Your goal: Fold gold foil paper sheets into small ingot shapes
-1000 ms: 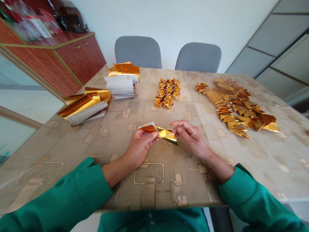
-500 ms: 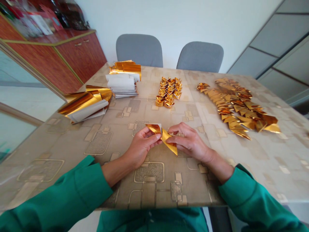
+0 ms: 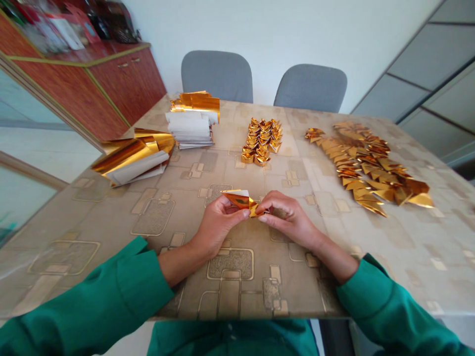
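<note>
A partly folded piece of gold foil paper (image 3: 237,199) is held between both hands over the near middle of the table. My left hand (image 3: 219,222) pinches its left part, thumb on the near side. My right hand (image 3: 287,213) grips the right end with thumb and index finger, and its fingers hide part of that end. The paper's white inner side shows at the upper left. Beyond the hands stands a cluster of folded gold paper pieces (image 3: 261,141) in short rows. Farther right lie long curved rows of folded gold pieces (image 3: 356,163).
At the left back sit a stack of white-backed paper sheets (image 3: 190,129) and loose gold foil sheets (image 3: 139,153). A patterned cloth covers the table (image 3: 230,262). Two grey chairs (image 3: 217,74) stand behind it, and a wooden cabinet (image 3: 126,89) is at the left.
The right end of the gold paper, which pointed down and right as a flat triangle, is now folded up shorter. My right fingers have closed around that end.
</note>
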Demonstrator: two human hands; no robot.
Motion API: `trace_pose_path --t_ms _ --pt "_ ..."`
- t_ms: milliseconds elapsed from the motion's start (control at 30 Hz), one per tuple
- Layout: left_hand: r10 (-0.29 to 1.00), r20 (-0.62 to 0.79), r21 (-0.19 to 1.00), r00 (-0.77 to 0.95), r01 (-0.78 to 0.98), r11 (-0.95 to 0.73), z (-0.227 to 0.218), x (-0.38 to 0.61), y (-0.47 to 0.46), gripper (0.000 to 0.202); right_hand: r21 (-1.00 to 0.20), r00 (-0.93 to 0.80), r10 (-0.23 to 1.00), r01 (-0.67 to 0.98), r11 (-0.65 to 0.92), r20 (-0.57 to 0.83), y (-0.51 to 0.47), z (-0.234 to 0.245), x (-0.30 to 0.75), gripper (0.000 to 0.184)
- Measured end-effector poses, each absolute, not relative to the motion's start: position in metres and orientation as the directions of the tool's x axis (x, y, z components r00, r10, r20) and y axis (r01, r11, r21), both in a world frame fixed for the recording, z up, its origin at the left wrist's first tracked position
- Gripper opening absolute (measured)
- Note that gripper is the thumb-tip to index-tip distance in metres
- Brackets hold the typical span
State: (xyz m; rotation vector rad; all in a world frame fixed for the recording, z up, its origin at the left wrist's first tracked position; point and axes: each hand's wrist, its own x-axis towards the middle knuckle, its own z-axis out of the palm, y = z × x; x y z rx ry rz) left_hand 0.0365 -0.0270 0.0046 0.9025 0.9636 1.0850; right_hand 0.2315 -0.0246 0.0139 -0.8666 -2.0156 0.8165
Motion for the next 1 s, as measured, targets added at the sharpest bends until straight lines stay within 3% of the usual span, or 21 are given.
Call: trace_pose_path --t_ms 133,300,400,1000 --pt "0.962 -0.169 0.916 0.216 -0.327 0.234 0.006 0.036 -0.027 0.028 -0.766 -0.477 0.773 0.272 0.582 0.418 -0.024 0.014 0.233 0.009" --pt "0.952 -0.214 0.877 0.221 -0.385 0.287 0.007 0.035 -0.024 0.029 -0.526 -0.571 0.632 0.368 0.767 0.524 -0.021 0.019 0.242 0.014" --pt "0.953 -0.196 0.881 0.231 -0.384 0.275 0.007 0.034 -0.022 0.028 -0.458 -0.603 0.587 0.375 0.806 0.540 -0.020 0.020 0.244 0.019" --pt "0.950 -0.166 0.915 0.264 -0.318 0.248 0.003 0.031 -0.021 0.028 -0.359 -0.644 0.522 0.380 0.852 0.559 -0.021 0.028 0.245 0.009"
